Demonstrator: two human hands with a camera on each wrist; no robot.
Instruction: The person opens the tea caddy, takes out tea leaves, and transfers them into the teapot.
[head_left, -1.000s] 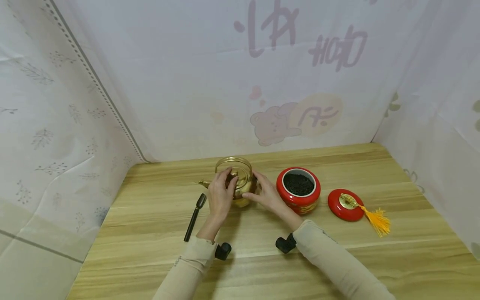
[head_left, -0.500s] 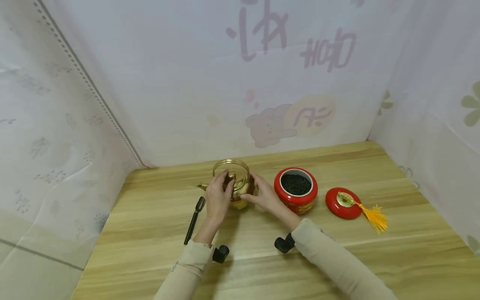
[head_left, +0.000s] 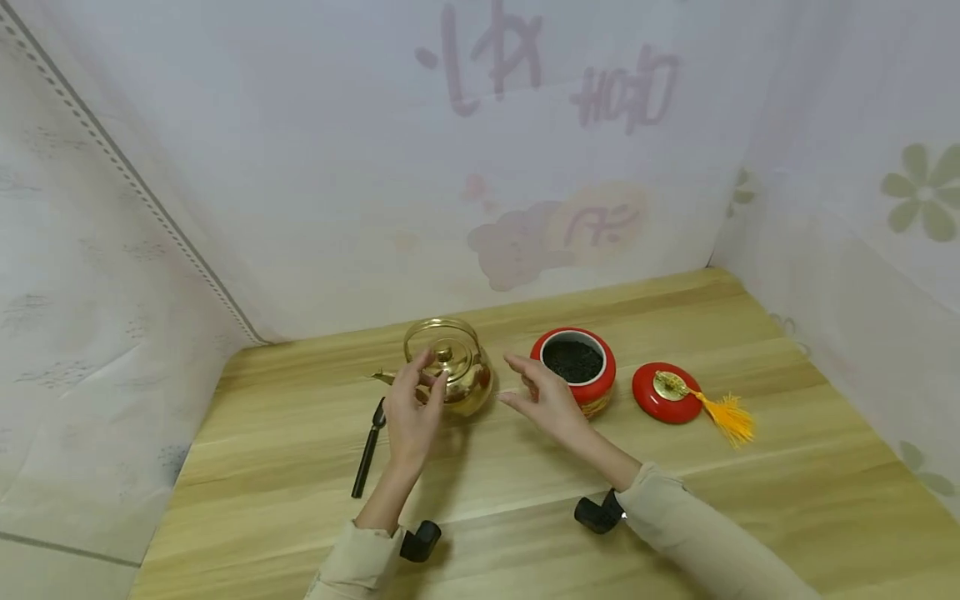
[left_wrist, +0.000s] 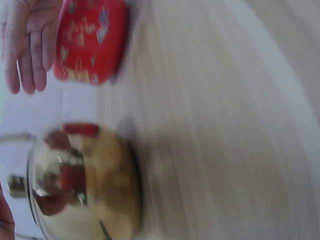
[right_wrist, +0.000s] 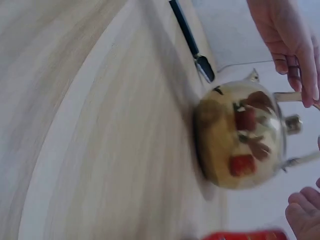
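A shiny gold teapot (head_left: 472, 392) stands upright on the table, its lid (head_left: 445, 355) on top and its hoop handle raised. My left hand (head_left: 411, 417) hovers over the near left side of the pot, fingers loosely bent and holding nothing. In the right wrist view that left hand (right_wrist: 292, 42) shows beside the pot's handle, apart from the lid knob. My right hand (head_left: 551, 402) is in the air between the teapot and the red jar (head_left: 597, 396), its fingers relaxed with nothing in them. Dark dried leaves (head_left: 572, 360), like tea, fill the uncovered jar.
Left of the pot lies a dark scoop (head_left: 367, 454) with a long handle. The jar's red lid (head_left: 666, 392), with a yellow tassel (head_left: 727, 419), lies to the right of the jar. A patterned cloth (head_left: 360, 208) hangs behind the wooden table (head_left: 510, 533).
Both hands have come off the teapot: the left has drawn back from the lid knob, the right has moved away to the right. The head view has shifted slightly.
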